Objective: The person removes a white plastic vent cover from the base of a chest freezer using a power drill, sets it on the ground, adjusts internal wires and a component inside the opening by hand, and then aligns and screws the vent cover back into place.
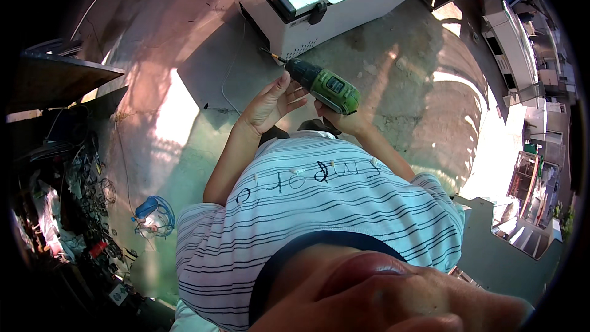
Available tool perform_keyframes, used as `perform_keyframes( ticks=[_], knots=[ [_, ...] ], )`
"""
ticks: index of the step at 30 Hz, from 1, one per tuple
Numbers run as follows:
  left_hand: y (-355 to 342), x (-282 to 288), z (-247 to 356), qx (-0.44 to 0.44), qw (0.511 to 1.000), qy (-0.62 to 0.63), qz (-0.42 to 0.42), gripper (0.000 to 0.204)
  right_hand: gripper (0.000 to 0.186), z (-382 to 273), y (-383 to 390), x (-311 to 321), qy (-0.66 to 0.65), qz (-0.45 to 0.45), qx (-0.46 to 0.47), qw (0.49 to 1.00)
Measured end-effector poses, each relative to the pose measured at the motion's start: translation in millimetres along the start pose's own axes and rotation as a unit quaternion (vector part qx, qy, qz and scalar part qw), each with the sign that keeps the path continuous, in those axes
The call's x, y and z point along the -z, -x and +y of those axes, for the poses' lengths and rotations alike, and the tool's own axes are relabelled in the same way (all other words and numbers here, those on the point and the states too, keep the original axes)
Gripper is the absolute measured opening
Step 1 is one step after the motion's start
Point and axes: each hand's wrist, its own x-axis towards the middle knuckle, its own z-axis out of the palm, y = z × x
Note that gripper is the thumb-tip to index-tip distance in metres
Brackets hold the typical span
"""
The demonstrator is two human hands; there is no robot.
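Observation:
A green and black cordless drill (332, 89) is held out in front of my body, its long thin bit pointing away and to the left. My right hand (342, 120) is closed around its handle, which is mostly hidden beneath the drill body. Beside the black chuck, my left hand (273, 103) is raised with its fingers apart and slightly curled. Its thumb tip is close to the chuck; whether they touch I cannot tell. Beyond the bit stands a large white appliance (344, 21) with a dark-edged, shiny top and a slatted panel.
A thin cable (226, 80) lies on the concrete floor near the appliance. To the left are a brown board (67, 77), a heap of scrap parts (80, 209) and a coiled blue hose or cable (157, 212). More white appliances (510, 43) line the right side.

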Motion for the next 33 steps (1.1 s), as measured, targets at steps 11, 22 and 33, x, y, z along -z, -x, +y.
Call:
perform_keyframes(
  ticks=[11,22,33],
  knots=[
    [-30,101,96,-0.001,0.983,-0.083,0.164,0.043,0.024,-35,-141,-7,0.082,0.165,0.069,0.980],
    [-97,192,243,-0.019,0.896,-0.339,0.287,0.053,0.021,18,-275,36,0.082,0.352,0.104,0.927],
    [-372,117,341,-0.088,0.696,-0.708,-0.084,0.032,0.030,26,-254,34,0.073,0.546,0.006,0.834]
  ],
)
